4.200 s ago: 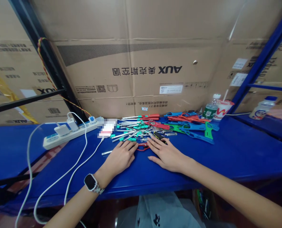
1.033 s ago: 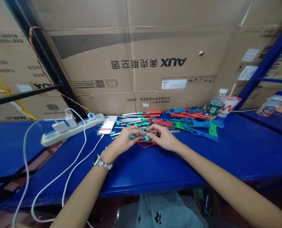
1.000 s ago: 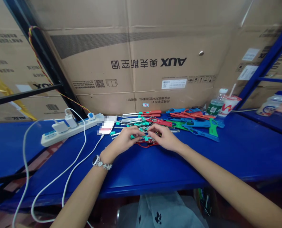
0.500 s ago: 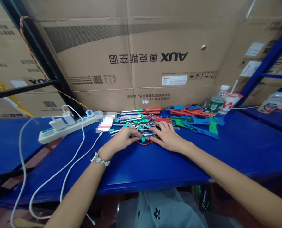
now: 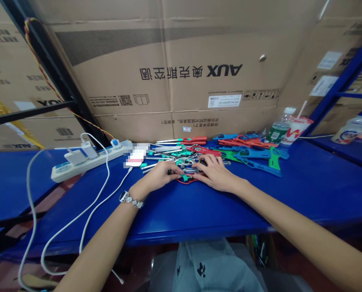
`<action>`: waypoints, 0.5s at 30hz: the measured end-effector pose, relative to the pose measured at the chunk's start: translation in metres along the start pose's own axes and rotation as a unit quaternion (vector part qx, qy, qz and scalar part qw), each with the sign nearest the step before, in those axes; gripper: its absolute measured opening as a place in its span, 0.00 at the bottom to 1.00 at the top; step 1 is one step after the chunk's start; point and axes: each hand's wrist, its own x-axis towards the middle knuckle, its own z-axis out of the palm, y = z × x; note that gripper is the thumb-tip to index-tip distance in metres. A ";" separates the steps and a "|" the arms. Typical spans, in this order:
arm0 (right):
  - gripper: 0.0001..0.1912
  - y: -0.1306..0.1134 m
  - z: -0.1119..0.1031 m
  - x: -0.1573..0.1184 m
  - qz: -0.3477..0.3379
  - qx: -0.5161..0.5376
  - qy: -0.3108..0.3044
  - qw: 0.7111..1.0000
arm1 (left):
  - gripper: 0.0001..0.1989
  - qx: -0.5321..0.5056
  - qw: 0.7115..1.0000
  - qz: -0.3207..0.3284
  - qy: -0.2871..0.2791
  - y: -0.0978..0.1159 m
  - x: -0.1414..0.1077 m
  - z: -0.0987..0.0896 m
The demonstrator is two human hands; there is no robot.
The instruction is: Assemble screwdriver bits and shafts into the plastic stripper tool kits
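My left hand [image 5: 162,176], with a metal watch or bracelet on the wrist, is closed in a pinch at a small green plastic piece [image 5: 185,178]. That piece lies in a red lighter handle shell [image 5: 190,182] on the blue shelf. From the other side, my right hand [image 5: 216,172] bends its thumb and fingers over the shell's right end, which is partly hidden. Just beyond both hands is a pile of metal lighter tubes [image 5: 169,149] with green parts. Red long-necked lighters [image 5: 195,139] lie behind the pile.
Blue, red and green handle shells [image 5: 254,154] are heaped to the right, before a green-labelled bottle [image 5: 278,129] and a lidded cup [image 5: 296,130]. Left are a phone-like object [image 5: 136,156], a power strip [image 5: 77,165] and white cables [image 5: 108,174]. A large carton [image 5: 184,48] stands behind.
Both hands stay at the red shell and green piece, with only a very slight shift of the left fingers. The whole view has moved a little.
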 end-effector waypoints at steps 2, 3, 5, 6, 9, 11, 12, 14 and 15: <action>0.24 0.000 -0.001 0.000 -0.003 0.002 -0.002 1.000 | 0.07 -0.002 1.000 0.001 0.000 0.001 0.000 -0.001; 0.24 0.000 -0.001 0.000 -0.005 0.004 -0.002 1.000 | 0.07 -0.002 1.000 0.002 0.001 0.001 0.000 -0.001; 0.24 0.001 -0.001 0.001 -0.004 0.008 -0.001 1.000 | 0.07 0.000 1.000 0.003 0.003 0.001 0.000 -0.001; 0.24 0.001 -0.001 0.001 -0.001 0.010 -0.002 1.000 | 0.07 0.000 1.000 0.003 0.003 0.001 0.001 -0.001; 0.23 0.001 -0.001 0.001 0.005 0.016 -0.003 1.000 | 0.07 0.003 1.000 0.004 -0.001 0.002 0.002 -0.001; 0.24 0.002 -0.001 0.001 0.007 0.022 -0.002 1.000 | 0.07 0.007 1.000 0.005 -0.006 0.002 0.003 0.000; 0.24 0.002 -0.001 0.001 0.006 0.025 -0.001 1.000 | 0.07 0.008 1.000 0.006 -0.008 0.003 0.004 0.000; 0.24 0.002 -0.001 0.001 0.006 0.030 -0.001 1.000 | 0.07 0.006 1.000 0.007 -0.009 0.005 0.005 0.001; 0.25 0.002 -0.002 0.001 0.005 0.032 -0.003 0.999 | 0.07 0.004 1.000 0.007 -0.009 0.005 0.005 0.002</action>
